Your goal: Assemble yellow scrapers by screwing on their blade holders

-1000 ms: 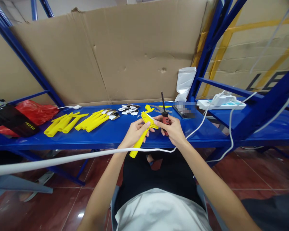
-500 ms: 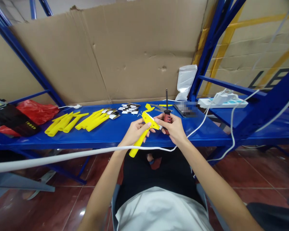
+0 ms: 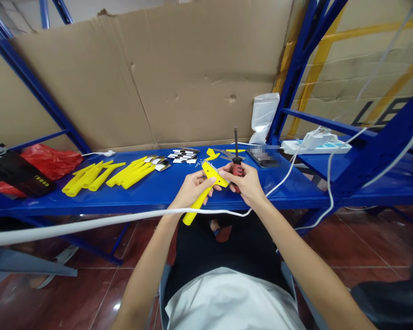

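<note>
My left hand [image 3: 192, 188] is closed around a yellow scraper [image 3: 197, 206] just where its handle meets the wide head. The head tilts up toward the right, with a thin greyish edge along its far side and dark screw spots on its face. My right hand [image 3: 250, 182] is wrapped around a red-handled screwdriver [image 3: 237, 169], whose dark shaft points straight up. The thumb and fingertips of that same hand also touch the right end of the scraper head. Just beyond the hands, small yellow pieces [image 3: 212, 154] and tiny white bits lie on the blue bench [image 3: 158, 192].
Several yellow scrapers [image 3: 134, 174] and yellow handles [image 3: 86, 179] lie left, near black-and-white packets [image 3: 184, 156]. A phone [image 3: 261, 157] and white pouch [image 3: 264, 118] are at back right. A white cable [image 3: 106, 221] crosses in front of the bench, and a power strip [image 3: 316, 145] sits right.
The white strip seen along the scraper head's far edge now shows as a thin greyish edge. My right fingers have shifted slightly at the head's end; both hands keep their holds.
</note>
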Motion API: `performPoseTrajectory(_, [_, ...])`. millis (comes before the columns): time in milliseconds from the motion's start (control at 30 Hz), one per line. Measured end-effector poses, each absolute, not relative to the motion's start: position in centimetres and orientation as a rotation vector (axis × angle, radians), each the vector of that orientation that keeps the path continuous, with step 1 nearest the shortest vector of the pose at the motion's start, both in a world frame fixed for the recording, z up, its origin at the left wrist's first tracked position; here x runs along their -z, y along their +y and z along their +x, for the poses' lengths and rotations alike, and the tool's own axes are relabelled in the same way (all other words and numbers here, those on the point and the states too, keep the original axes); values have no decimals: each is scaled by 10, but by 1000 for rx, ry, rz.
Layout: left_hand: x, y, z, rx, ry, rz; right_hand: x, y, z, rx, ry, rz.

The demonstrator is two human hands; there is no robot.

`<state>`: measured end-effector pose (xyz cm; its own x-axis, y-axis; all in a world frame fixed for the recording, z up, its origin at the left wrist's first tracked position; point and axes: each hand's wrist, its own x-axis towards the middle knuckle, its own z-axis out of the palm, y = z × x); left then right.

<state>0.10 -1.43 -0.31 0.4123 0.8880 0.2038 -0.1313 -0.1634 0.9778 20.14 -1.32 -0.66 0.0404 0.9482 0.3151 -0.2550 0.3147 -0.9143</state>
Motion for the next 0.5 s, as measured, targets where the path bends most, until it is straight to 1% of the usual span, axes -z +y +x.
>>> performPoseTrajectory(500, [3,-15,3,-1116,706,1361,7,-12,200,-1079,-1125,-795])
